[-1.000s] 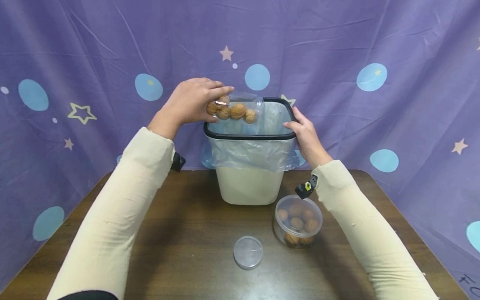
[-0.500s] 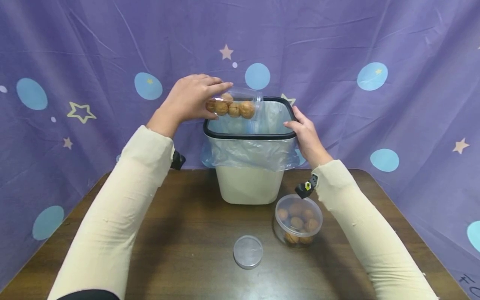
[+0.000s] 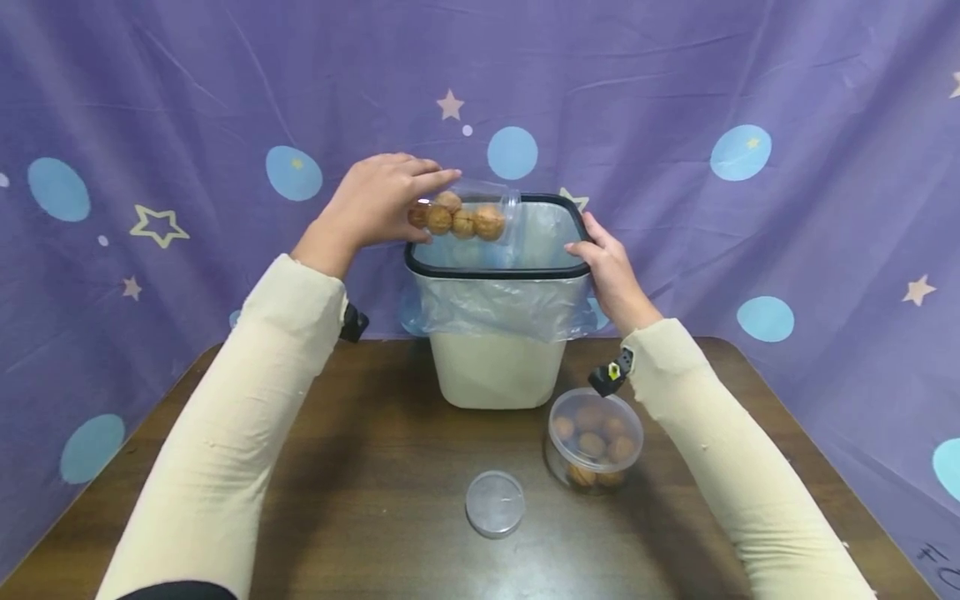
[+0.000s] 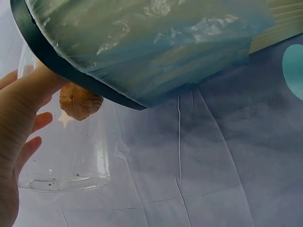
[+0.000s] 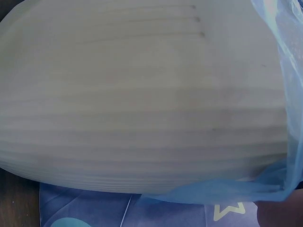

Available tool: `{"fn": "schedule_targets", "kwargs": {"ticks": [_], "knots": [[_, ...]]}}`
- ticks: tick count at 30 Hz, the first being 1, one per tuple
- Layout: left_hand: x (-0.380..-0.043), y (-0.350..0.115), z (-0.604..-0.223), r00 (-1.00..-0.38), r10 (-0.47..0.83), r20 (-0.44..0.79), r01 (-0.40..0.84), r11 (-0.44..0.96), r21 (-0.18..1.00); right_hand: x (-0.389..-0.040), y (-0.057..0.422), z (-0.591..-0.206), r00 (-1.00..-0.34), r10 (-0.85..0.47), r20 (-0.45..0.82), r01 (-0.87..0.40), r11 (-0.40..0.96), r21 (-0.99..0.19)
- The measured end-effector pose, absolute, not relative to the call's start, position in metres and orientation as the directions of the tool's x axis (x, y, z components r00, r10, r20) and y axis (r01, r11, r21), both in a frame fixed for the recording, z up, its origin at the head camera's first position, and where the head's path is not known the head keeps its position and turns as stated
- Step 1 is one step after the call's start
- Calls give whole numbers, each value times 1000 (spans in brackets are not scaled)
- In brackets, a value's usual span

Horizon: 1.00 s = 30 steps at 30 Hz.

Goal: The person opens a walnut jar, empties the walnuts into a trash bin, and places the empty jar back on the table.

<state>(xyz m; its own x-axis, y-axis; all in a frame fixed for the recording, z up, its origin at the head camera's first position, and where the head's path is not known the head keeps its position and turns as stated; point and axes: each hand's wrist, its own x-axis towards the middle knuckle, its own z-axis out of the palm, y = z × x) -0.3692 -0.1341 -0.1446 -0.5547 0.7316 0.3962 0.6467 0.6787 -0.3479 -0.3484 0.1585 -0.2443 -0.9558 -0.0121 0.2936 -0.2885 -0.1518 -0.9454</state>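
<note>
Clear plastic jar (image 3: 477, 192) is held on its side above the left part of the bin (image 3: 498, 373)'s mouth; cylindrical, glossy, crumbs inside, several brown, wrinkled walnuts (image 3: 463, 223) lying along it. Jar is clamped by the curled fingers of the left hand (image 3: 378, 200). Bin's right edge is gripped by the right hand (image 3: 613, 275), thumb inside the black rim (image 3: 498, 273). Bin is pale, side ribbed, lined with a thin, crinkled bluish bag (image 3: 495, 307) folded outward. Lidded translucent tub (image 3: 558, 468) of walnuts is placed just front-right of the bin; round clear lid (image 3: 495, 504) is laid in front. Bin is stood on a brown wood-look worktop (image 3: 360, 467), backed by purple cloth (image 3: 630, 83) printed with stars and blue ovals.
</note>
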Motion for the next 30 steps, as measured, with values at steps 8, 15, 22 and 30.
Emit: {"fn": "schedule_targets", "kwargs": {"ticks": [8,15,22,30], "knots": [[-371,-135,-145,-564,727,391,649,683,-335,-348,158,-245,-957,-12,291,-286,-150,-946],[-371,-136,-143,-560,729,395,655,681,-328,-347,157,-243,-955,-13,296,-291,-154,-944],[-371,-139,-143,-585,708,396,644,702,-304,-350,157,-245,-957,-11,290,-284,-163,-945],[-371,-141,-143,-585,705,401,632,706,-320,-351,156,-246,-956,-8,293,-288,-161,-944]]}}
